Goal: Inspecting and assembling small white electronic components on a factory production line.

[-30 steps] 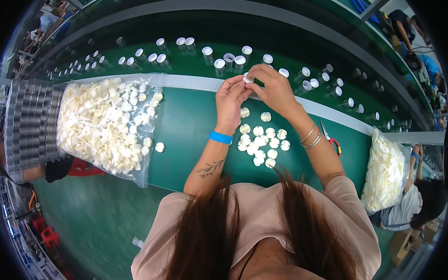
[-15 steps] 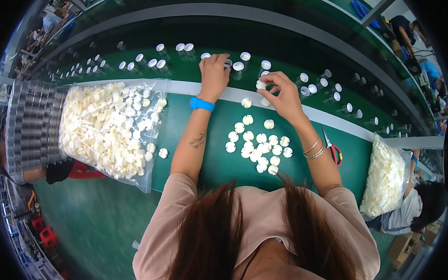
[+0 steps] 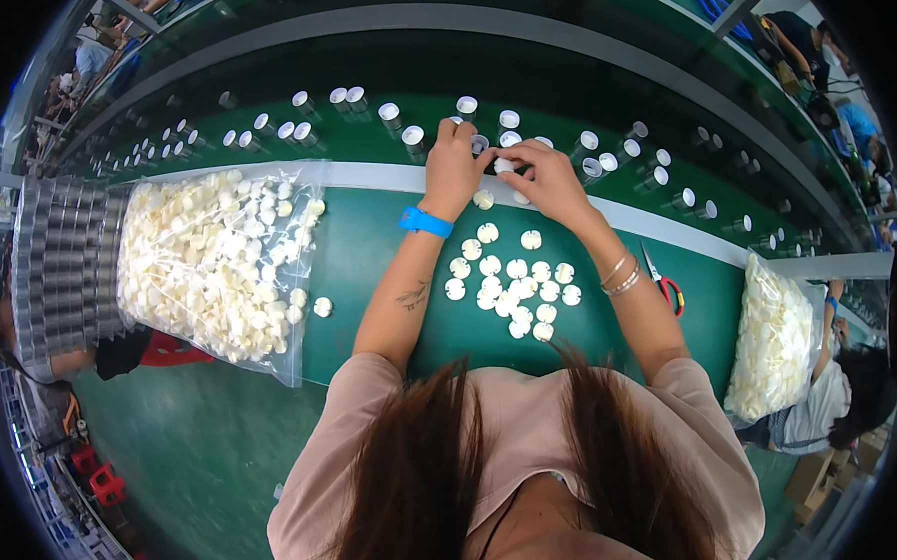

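I see the left hand (image 3: pixel 455 170) reaching among short, shiny round cups with white tops (image 3: pixel 413 138) on the dark green belt (image 3: pixel 547 89); I can't tell whether its fingers grip one. Just beside it, the right hand (image 3: pixel 548 179) pinches a small, round white piece (image 3: pixel 503 166). A loose pinch could drop it, and a knuckle could tip the crowded cups. Left sits a big clear bag of cream bits (image 3: pixel 204 264). Loose, flat cream discs (image 3: pixel 515 269) lie between the forearms. Red-handled metal scissors (image 3: pixel 667 284) lie right, near enough to snag an arm.
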Demonstrator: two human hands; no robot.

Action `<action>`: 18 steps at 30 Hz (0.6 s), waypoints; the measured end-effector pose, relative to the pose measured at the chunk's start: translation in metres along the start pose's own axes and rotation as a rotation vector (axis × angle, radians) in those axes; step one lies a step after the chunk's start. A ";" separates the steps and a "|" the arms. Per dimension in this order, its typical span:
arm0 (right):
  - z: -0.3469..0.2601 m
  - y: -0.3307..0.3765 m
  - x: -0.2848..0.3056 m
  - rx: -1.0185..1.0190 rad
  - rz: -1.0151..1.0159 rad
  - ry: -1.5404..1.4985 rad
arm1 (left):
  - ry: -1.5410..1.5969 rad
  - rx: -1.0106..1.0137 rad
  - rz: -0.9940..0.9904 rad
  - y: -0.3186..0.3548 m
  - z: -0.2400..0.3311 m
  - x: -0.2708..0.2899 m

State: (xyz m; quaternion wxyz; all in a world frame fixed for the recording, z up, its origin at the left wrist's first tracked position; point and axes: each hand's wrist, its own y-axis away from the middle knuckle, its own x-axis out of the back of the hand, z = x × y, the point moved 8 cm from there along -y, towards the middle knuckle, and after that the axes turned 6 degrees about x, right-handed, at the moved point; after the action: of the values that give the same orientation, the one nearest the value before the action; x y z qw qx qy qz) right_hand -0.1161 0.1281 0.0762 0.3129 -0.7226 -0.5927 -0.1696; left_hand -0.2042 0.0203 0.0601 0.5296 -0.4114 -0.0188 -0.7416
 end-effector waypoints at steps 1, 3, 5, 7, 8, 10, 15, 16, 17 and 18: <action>0.005 -0.006 -0.005 -0.027 -0.046 0.105 | 0.017 0.030 -0.001 -0.001 -0.001 0.000; 0.012 -0.012 -0.003 -0.020 -0.014 0.087 | 0.113 0.083 -0.048 0.000 -0.001 -0.003; 0.011 -0.016 -0.001 -0.008 0.009 0.064 | 0.205 0.144 -0.090 0.003 -0.006 -0.003; 0.010 -0.021 0.003 -0.041 0.019 0.080 | 0.204 0.107 -0.095 0.004 -0.005 -0.003; 0.007 -0.022 0.000 -0.036 0.014 0.078 | 0.201 0.112 -0.090 0.005 -0.010 -0.002; 0.004 -0.023 0.001 -0.040 0.054 0.082 | 0.115 0.044 0.008 0.006 -0.011 0.006; -0.005 -0.033 0.000 0.023 0.071 0.131 | 0.103 0.173 -0.035 0.010 -0.015 0.004; -0.009 -0.036 -0.003 0.061 0.061 0.133 | 0.102 0.153 0.011 0.011 -0.016 0.006; -0.009 -0.040 -0.006 0.064 0.058 0.131 | 0.101 0.155 0.015 0.012 -0.018 0.006; -0.010 -0.044 -0.012 0.075 0.030 0.155 | 0.088 0.151 0.016 0.014 -0.021 0.006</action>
State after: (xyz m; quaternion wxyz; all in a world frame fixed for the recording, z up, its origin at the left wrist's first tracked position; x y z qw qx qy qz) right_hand -0.1597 0.1171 0.0876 0.3874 -0.7037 -0.5617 -0.1979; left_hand -0.2061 0.0004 0.0444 0.5652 -0.3376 -0.0481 -0.7512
